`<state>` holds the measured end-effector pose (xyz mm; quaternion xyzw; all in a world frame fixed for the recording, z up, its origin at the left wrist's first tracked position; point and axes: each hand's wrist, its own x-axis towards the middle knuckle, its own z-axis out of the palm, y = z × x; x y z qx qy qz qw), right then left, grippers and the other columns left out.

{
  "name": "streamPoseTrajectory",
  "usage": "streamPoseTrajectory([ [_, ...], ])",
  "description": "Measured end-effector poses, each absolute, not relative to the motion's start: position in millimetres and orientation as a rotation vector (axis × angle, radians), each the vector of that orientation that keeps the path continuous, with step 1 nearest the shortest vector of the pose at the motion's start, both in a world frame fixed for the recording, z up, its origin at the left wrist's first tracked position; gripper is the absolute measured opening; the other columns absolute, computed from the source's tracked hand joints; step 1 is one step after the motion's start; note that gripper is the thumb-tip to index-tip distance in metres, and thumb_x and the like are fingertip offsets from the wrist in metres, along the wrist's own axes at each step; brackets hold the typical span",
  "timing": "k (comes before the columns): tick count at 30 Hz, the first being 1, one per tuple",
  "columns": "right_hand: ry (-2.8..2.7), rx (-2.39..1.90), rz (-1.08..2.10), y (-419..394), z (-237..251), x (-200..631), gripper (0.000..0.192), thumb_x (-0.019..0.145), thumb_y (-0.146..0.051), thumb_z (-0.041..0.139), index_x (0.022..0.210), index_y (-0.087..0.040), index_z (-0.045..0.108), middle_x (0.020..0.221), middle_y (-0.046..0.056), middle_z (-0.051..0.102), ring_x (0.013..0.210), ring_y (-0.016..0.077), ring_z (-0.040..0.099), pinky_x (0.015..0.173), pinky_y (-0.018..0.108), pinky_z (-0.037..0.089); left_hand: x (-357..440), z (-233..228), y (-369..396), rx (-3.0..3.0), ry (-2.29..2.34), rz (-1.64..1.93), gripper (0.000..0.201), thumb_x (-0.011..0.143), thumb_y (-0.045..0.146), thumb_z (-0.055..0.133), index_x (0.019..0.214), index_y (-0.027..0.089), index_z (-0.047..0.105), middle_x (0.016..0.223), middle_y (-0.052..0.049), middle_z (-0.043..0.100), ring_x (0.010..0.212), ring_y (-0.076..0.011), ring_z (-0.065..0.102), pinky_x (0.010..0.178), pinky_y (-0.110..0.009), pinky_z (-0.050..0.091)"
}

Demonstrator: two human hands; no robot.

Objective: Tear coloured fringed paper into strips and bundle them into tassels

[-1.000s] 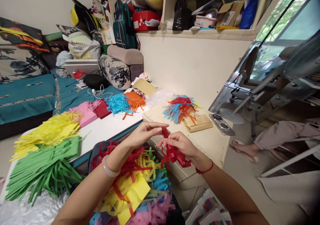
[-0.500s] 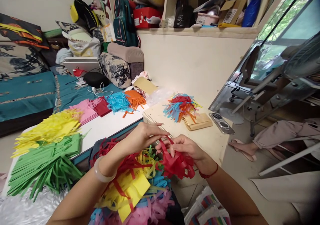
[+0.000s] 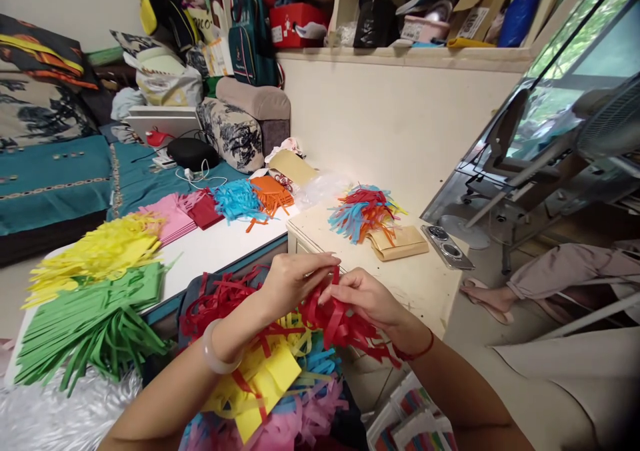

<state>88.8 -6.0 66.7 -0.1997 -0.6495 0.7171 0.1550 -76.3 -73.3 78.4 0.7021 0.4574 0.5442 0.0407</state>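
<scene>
Here, your left grip [image 3: 293,283] and right grip [image 3: 370,299] both pinch red streamers [image 3: 336,323]; yellow paper [image 3: 275,376] lies below the streamers.

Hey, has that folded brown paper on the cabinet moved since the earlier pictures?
No, the folded brown paper hasn't shifted any way against the cabinet top.

Watch the tan packet [image 3: 399,244]: open room right in front of it, a bare lane across the cream cabinet top [image 3: 417,287]! Behind it the mixed streamer pile [image 3: 363,212] crowds in, and farther back the wall panel [image 3: 380,117] shuts the way; just to the packet's right the grey slab [image 3: 447,247] blocks; near-left, the right hand [image 3: 369,296] and those red streamers [image 3: 340,323] obstruct
</scene>
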Motion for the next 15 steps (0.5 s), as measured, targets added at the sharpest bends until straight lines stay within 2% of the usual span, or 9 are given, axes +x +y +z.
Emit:
streamPoseTrajectory([
  [4, -1.915, -0.601, 1.834, -13, 59, 80, 0.037, 0.078, -0.050, 0.065, 0.077, -0.014, 0.075, 0.067, 0.005, 0.069, 0.057, 0.0112, 0.056, 0.055, 0.023, 0.041, -69, 76, -75, 1.968, 1.445, 1.773, 0.016, 0.079, 0.017, 0.060, 0.083, 0.021, 0.075, 0.078, -0.004, 0.076, 0.068, -0.0160, 0.072, 0.063, -0.020, 0.056],
  [8, -2.042, -0.583, 1.519, -17, 58, 74, 0.033, 0.081, -0.047, 0.061, 0.075, -0.017, 0.075, 0.075, 0.005, 0.070, 0.071, 0.0159, 0.062, 0.069, 0.027, 0.047, -69, 70, -73, 1.531, 1.412, 1.761, 0.014, 0.077, 0.017, 0.061, 0.081, 0.017, 0.074, 0.076, -0.005, 0.075, 0.066, -0.0174, 0.071, 0.059, -0.023, 0.055],
  [10, -2.107, -0.559, 1.392, -15, 57, 73, 0.031, 0.084, -0.043, 0.059, 0.075, -0.018, 0.075, 0.077, 0.005, 0.070, 0.075, 0.0168, 0.062, 0.075, 0.029, 0.047, -74, 66, -70, 1.273, 1.237, 1.706, 0.017, 0.075, 0.019, 0.064, 0.089, 0.015, 0.073, 0.083, -0.008, 0.075, 0.077, -0.0209, 0.072, 0.068, -0.027, 0.057],
  [13, -2.153, -0.551, 1.267, -9, 54, 69, 0.029, 0.086, -0.039, 0.058, 0.073, -0.018, 0.073, 0.078, 0.005, 0.070, 0.077, 0.0176, 0.063, 0.075, 0.030, 0.047, -81, 58, -66, 1.008, 0.881, 1.606, 0.039, 0.072, 0.023, 0.069, 0.110, 0.016, 0.066, 0.110, -0.012, 0.070, 0.102, -0.0249, 0.066, 0.084, -0.033, 0.053],
  [15, -2.175, -0.541, 1.164, -5, 50, 63, 0.029, 0.087, -0.036, 0.057, 0.070, -0.018, 0.071, 0.078, 0.006, 0.069, 0.076, 0.0176, 0.062, 0.073, 0.029, 0.047, -82, 53, -65, 0.914, 0.776, 1.558, 0.043, 0.076, 0.029, 0.068, 0.117, 0.018, 0.063, 0.118, -0.013, 0.066, 0.103, -0.0241, 0.065, 0.083, -0.032, 0.052],
])
